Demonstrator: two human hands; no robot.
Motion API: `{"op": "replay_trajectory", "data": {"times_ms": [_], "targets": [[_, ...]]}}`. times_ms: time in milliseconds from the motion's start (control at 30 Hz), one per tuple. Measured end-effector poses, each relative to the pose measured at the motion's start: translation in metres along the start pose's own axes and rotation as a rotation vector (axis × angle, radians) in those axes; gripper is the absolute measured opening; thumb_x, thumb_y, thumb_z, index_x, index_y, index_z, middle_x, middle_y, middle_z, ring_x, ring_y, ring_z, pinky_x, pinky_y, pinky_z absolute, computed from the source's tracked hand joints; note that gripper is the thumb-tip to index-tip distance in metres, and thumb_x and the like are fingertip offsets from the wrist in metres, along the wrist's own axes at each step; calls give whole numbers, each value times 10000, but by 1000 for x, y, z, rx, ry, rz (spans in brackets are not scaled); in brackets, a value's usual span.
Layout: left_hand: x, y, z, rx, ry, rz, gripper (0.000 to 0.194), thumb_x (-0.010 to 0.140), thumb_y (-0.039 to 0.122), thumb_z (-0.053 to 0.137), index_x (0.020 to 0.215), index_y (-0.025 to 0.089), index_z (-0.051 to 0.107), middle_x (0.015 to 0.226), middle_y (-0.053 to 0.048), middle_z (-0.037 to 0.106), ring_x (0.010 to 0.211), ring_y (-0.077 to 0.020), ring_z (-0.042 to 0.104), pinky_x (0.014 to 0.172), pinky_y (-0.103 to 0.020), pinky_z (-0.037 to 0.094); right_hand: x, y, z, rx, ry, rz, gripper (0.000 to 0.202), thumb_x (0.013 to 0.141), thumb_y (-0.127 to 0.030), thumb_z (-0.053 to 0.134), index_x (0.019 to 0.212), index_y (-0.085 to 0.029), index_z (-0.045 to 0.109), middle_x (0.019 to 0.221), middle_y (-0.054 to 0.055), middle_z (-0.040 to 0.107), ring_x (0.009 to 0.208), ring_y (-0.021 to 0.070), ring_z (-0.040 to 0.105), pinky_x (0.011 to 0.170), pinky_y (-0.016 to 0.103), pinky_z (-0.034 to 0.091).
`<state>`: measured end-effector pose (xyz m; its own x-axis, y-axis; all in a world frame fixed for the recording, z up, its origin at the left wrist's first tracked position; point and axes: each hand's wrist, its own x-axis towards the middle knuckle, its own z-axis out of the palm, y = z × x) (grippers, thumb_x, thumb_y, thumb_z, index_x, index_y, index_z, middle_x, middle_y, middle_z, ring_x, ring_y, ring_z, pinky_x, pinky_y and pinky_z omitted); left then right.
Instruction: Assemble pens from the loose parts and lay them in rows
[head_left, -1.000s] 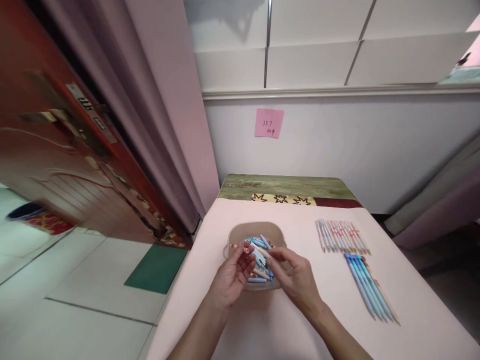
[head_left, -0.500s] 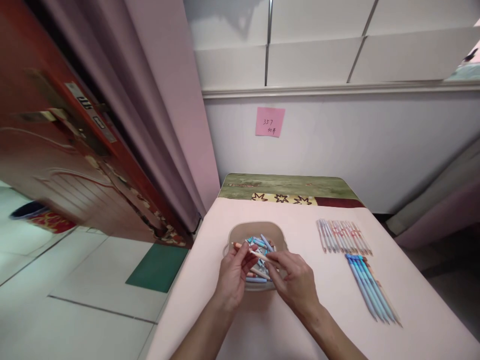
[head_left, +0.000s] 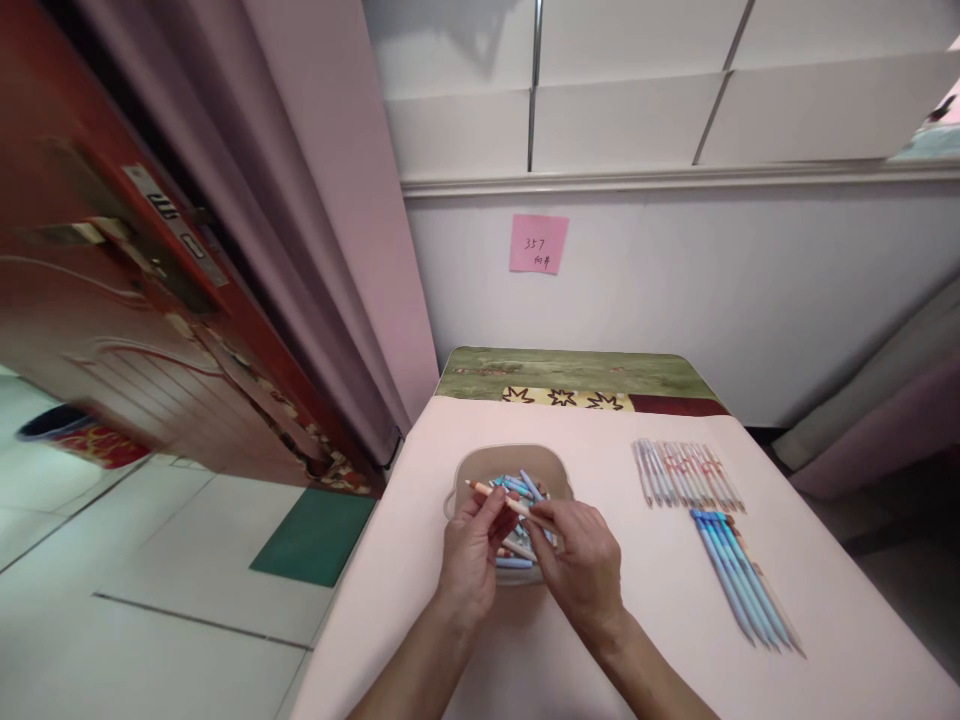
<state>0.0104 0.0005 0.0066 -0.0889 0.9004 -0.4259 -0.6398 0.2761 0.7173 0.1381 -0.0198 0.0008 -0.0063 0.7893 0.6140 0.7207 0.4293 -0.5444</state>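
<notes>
Above a beige basket (head_left: 517,458) on the table, both hands work on one pen (head_left: 520,507). My left hand (head_left: 471,550) is closed, pinching its orange end, whose pale tip points to the upper left. My right hand (head_left: 581,560) pinches the cream barrel at the other end. The two parts lie in one line, but fingers hide where they meet, so I cannot tell whether they are joined. Loose blue, orange and cream pen parts (head_left: 532,485) lie in the basket below the hands, partly covered by them.
On the pink tablecloth (head_left: 600,660), a row of slim printed pens (head_left: 686,475) lies at the right, with several blue pens and an orange one (head_left: 739,575) nearer me. A pink note (head_left: 538,244) is on the wall. A red door (head_left: 90,300) stands at the left.
The orange end and the cream barrel have come closer into line. My right hand has shifted slightly left, and more of the orange end shows beyond my left fingers.
</notes>
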Motion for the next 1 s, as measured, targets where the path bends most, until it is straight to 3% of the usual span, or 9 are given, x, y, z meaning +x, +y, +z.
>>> {"op": "replay_trajectory", "data": {"times_ms": [200, 367, 500, 600, 767, 867, 1000], "targets": [[0, -1, -2, 82, 5, 24, 297, 651, 295, 779, 873, 131, 669, 862, -71, 719, 711, -144, 663, 617, -220, 508, 1, 0, -1, -63, -74, 71, 185, 891, -319, 538, 823, -226, 682, 748, 38, 719, 672, 177, 638, 667, 290, 392], [2, 1, -7, 103, 18, 72, 334, 619, 304, 793, 879, 134, 672, 814, -67, 718, 725, -165, 671, 621, -229, 506, -3, 2, -1, -14, -178, 156, 285, 816, -351, 605, 1074, -231, 617, 831, 29, 712, 694, 188, 630, 639, 275, 422], [2, 3, -8, 105, 6, 101, 303, 627, 294, 788, 857, 135, 670, 819, -63, 720, 737, -152, 670, 678, -230, 509, -4, 0, -3, 0, -187, 176, 132, 859, -327, 534, 868, -227, 620, 758, 25, 685, 667, 182, 605, 611, 264, 402], [0, 3, -7, 126, -3, 89, 343, 623, 311, 787, 894, 139, 666, 850, -76, 722, 736, -171, 674, 641, -240, 513, -4, -1, -5, -63, -233, 188, 286, 918, -357, 447, 734, -235, 629, 634, 21, 658, 591, 179, 587, 569, 263, 361], [-3, 3, -7, 103, 1, 96, 352, 621, 290, 792, 898, 126, 650, 833, -86, 721, 753, -185, 680, 641, -241, 517, -6, 0, -5, -11, -210, 194, 237, 822, -394, 586, 997, -237, 618, 765, 19, 694, 649, 185, 613, 603, 259, 400], [-3, 3, -7, 120, 3, 91, 365, 623, 285, 791, 921, 129, 647, 849, -90, 723, 762, -191, 685, 626, -238, 522, -8, 0, -5, -13, -215, 181, 146, 845, -358, 551, 857, -225, 611, 723, 18, 679, 636, 178, 602, 590, 253, 391], [-4, 3, -7, 152, -9, 76, 378, 638, 279, 781, 961, 141, 640, 855, -83, 727, 747, -196, 691, 577, -236, 528, -9, 0, -5, -12, -297, 214, 355, 940, -369, 390, 705, -231, 619, 579, 9, 638, 537, 156, 591, 524, 242, 351]]}}
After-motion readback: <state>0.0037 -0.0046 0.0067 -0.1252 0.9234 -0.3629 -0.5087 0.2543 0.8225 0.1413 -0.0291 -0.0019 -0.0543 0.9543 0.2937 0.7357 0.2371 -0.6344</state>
